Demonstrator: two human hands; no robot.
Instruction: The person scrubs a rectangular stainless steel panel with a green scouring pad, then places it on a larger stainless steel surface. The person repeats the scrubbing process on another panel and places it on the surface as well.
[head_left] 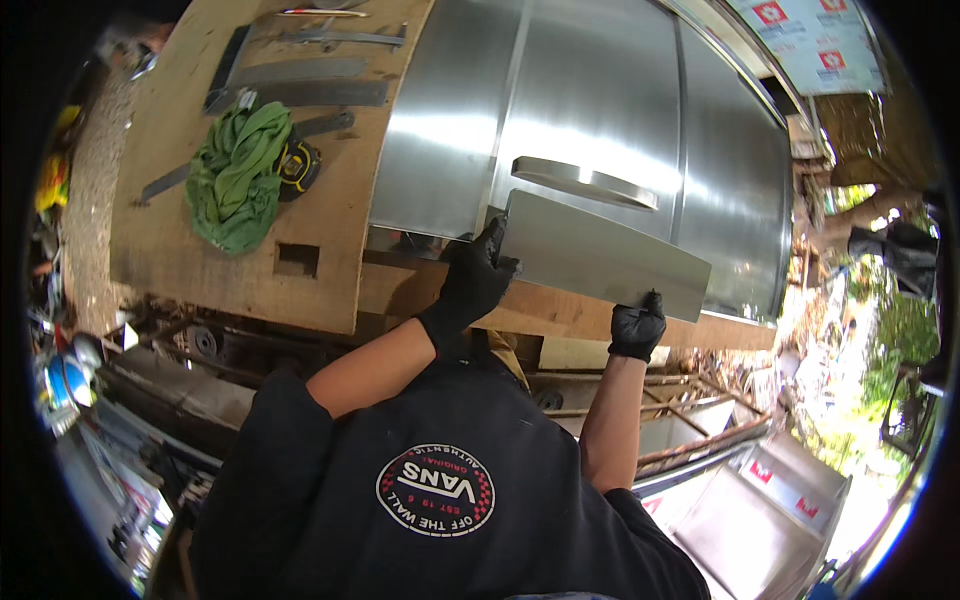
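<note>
In the head view, a flat stainless steel panel (605, 255) is held by both black-gloved hands just above the near edge of the tabletop (330, 250), in front of a larger steel cabinet door (590, 110) lying there. The left hand (478, 275) is closed around the panel's left end; the right hand (637, 325) is pinched on its lower edge. The sheet is judged thin, stiff, fairly light, slippery and sharp-edged, so the edges are best gripped with gloves. A green cloth (238, 175), a tape measure (297, 165) and metal strips (300, 85) are seen on the plywood; cluttered outdoor workshop ground is seen around
</note>
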